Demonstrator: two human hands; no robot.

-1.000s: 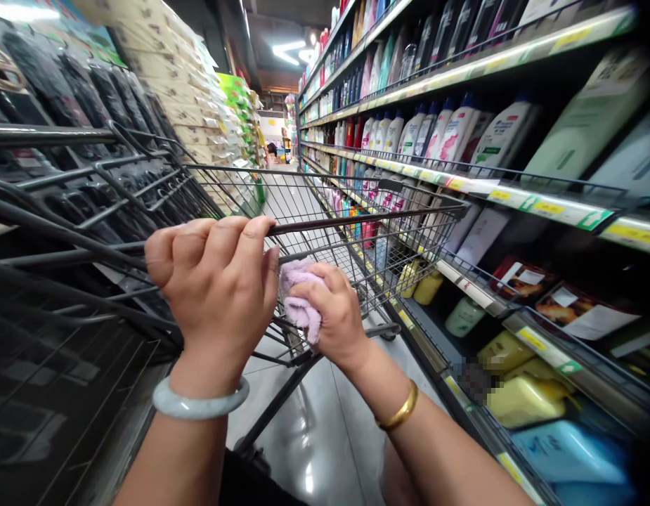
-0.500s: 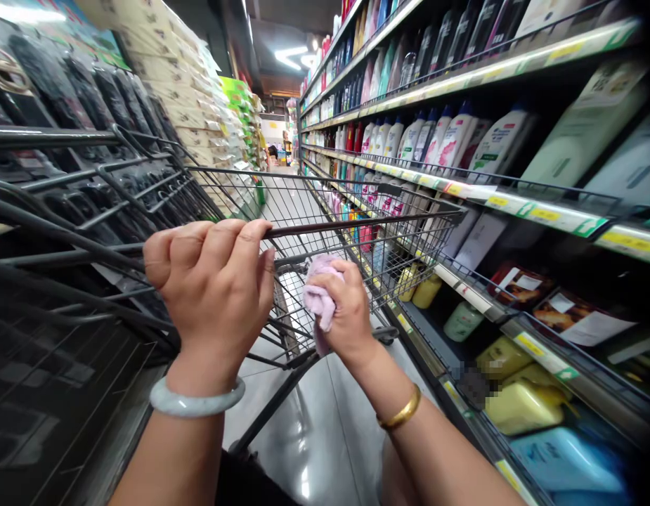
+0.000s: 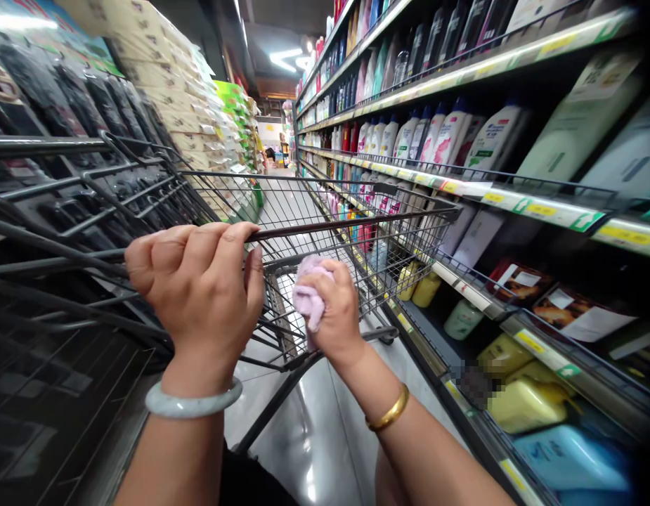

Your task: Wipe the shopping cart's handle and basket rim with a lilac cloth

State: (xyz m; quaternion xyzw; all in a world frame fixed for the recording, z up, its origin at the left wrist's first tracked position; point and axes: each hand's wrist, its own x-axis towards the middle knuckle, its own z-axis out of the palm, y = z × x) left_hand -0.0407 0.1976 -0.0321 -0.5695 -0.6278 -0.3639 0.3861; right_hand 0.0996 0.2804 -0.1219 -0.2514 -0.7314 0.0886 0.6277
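Observation:
My left hand [image 3: 195, 292] is wrapped round the dark handle bar [image 3: 325, 229] of a wire shopping cart [image 3: 393, 232] in a shop aisle. A pale green bangle sits on that wrist. My right hand [image 3: 332, 313] is closed on a bunched pink cloth [image 3: 307, 292] and presses it against the cart's rear frame just below the handle bar. A gold bangle is on the right wrist. The cart basket shows nothing inside.
Shelves of bottles [image 3: 440, 133] and yellow and blue containers [image 3: 519, 404] line the right side, close to the cart. Black racks [image 3: 66, 211] and stacked boxes [image 3: 166, 84] stand on the left. The shiny aisle floor [image 3: 314, 436] runs ahead between them.
My right hand with the pink cloth has shifted right and up along the cart's rear frame. The left hand keeps its grip on the handle; the view has drifted slightly.

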